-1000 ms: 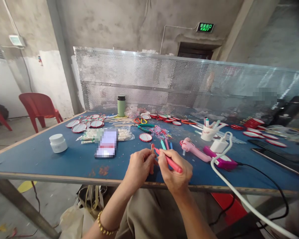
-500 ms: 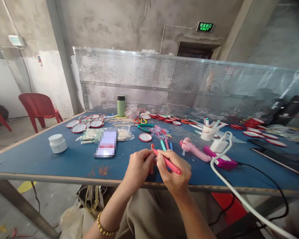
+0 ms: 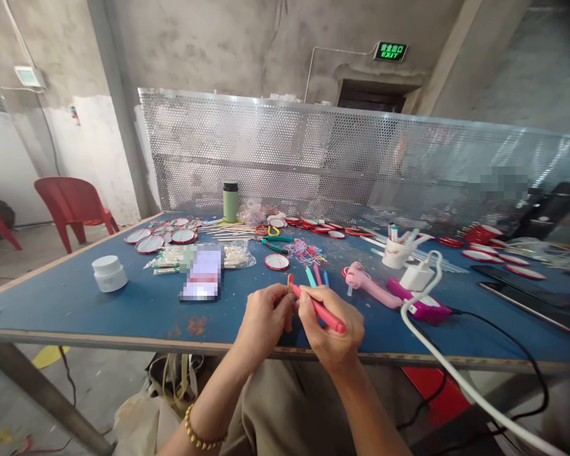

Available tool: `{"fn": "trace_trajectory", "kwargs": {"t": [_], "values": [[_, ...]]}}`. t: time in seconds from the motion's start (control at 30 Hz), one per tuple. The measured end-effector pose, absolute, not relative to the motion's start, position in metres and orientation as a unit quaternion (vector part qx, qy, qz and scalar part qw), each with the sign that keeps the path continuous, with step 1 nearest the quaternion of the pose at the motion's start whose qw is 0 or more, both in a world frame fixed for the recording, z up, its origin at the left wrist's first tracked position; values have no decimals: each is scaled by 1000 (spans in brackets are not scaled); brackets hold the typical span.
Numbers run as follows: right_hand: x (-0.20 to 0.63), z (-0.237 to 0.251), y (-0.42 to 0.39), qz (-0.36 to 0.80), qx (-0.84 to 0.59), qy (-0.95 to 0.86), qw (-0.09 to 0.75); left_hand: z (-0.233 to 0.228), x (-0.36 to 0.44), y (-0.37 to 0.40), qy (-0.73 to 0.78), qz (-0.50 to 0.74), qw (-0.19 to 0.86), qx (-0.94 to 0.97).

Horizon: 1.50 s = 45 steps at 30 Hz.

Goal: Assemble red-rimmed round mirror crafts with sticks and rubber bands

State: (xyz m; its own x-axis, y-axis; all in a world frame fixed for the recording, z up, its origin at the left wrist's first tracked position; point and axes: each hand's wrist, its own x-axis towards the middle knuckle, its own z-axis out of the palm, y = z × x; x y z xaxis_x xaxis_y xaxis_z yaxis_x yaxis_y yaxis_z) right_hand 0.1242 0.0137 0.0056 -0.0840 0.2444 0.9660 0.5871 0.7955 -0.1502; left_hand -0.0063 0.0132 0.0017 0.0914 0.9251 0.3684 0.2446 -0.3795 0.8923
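Note:
Near the front edge of the table my right hand (image 3: 335,326) grips a pinkish-red marker pen (image 3: 330,316), its tip pointing toward my left hand (image 3: 266,316). My left fingers are closed on a small thin wooden stick (image 3: 291,279) whose upper end looks orange-red. The pen tip meets or nearly meets the stick; fingers hide the exact contact. Just beyond the hands lie several coloured pens (image 3: 317,275). A round red-rimmed disc (image 3: 276,261) lies behind them, beside a heap of colourful thin strips (image 3: 308,252).
To the left are a phone (image 3: 202,273), a white jar (image 3: 109,273) and bagged sticks (image 3: 240,255). Green-handled pliers (image 3: 275,243) lie behind. A pink handheld device (image 3: 373,288), a cup of pens (image 3: 395,254) and a white cable (image 3: 437,351) occupy the right. A perforated metal screen (image 3: 266,152) borders the back.
Both hands, the pen and the stick stay in practically the same position. Only a very slight shift of the camera view shows.

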Motion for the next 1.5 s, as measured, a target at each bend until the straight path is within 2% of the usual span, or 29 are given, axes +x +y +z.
{"fn": "trace_trajectory", "kwargs": {"t": [1.5], "values": [[123, 6, 14, -148, -293, -716, 616, 1, -6, 14, 440, 506, 338, 660]]}}
